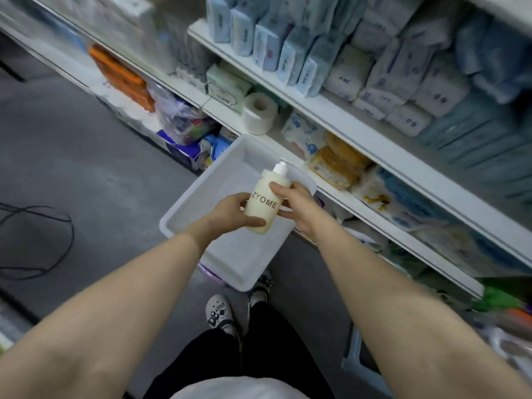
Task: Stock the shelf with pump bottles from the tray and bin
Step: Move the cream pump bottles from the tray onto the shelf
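Note:
A cream pump bottle (266,201) with a white pump head and dark lettering is held above a white tray (201,194). My left hand (230,211) grips the bottle's lower part from the left. My right hand (296,203) grips its upper side from the right. The tray below holds nothing else that I can see. White shelves (359,131) run along the right, packed with tissue and hygiene packs.
A toilet roll (259,113) and yellow packets (336,162) sit on the shelf level beside the tray. A purple rim (211,272) shows under the tray. A black cable (57,234) lies on the grey floor at left. My feet (239,306) stand below the tray.

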Tool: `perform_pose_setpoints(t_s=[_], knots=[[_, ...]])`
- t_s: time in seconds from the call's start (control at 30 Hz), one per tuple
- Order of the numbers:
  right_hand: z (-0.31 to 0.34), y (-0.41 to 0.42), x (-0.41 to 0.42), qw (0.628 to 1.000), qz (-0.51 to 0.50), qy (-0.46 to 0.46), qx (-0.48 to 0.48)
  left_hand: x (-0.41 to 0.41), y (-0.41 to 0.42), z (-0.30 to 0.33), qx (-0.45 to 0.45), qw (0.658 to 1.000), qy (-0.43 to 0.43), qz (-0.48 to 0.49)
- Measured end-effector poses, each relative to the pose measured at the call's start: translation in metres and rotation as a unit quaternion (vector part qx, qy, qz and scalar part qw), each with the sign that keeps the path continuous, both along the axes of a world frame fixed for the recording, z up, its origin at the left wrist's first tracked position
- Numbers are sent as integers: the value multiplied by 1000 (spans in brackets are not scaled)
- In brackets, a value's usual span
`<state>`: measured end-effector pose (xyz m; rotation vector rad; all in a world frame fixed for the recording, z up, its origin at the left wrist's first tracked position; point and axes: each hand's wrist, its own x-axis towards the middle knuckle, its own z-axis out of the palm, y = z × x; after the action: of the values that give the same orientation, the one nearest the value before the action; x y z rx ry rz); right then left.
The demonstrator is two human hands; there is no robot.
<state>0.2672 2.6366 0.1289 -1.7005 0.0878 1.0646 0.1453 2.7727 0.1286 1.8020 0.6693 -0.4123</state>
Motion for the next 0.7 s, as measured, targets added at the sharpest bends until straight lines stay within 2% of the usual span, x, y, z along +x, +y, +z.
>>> perform_pose_setpoints(t_s=[0.37,0.7], knots=[[125,-44,-6,987,-61,-126,79,22,-25,111,15,990,-118,-73],[264,-96,39,944,-139,-271,125,101,-74,232,90,951,-279,-97]])
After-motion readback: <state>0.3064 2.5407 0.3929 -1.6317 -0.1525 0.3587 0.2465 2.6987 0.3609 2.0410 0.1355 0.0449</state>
